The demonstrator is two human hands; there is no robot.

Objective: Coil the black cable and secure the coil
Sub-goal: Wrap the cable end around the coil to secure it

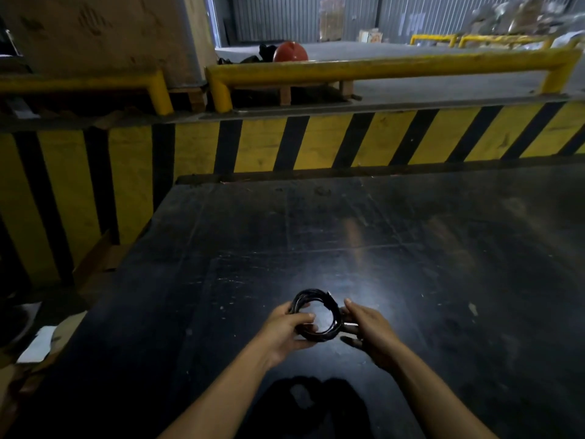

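The black cable (pixel 329 304) is wound into a small round coil, held just above the dark table near its front middle. My left hand (pixel 285 329) grips the coil's left and lower side, fingers curled through the ring. My right hand (pixel 370 331) holds the coil's right side, where a pale connector end sticks out between thumb and fingers. The lower part of the coil is hidden by my fingers.
The dark scuffed table (pixel 411 248) stretches ahead and to the right. A yellow-and-black striped barrier (pixel 348 141) stands behind it, with yellow rails (pixel 380 68) above. A red helmet (pixel 289 52) lies beyond. Cardboard and white paper (pixel 36 343) lie at the left on the floor.
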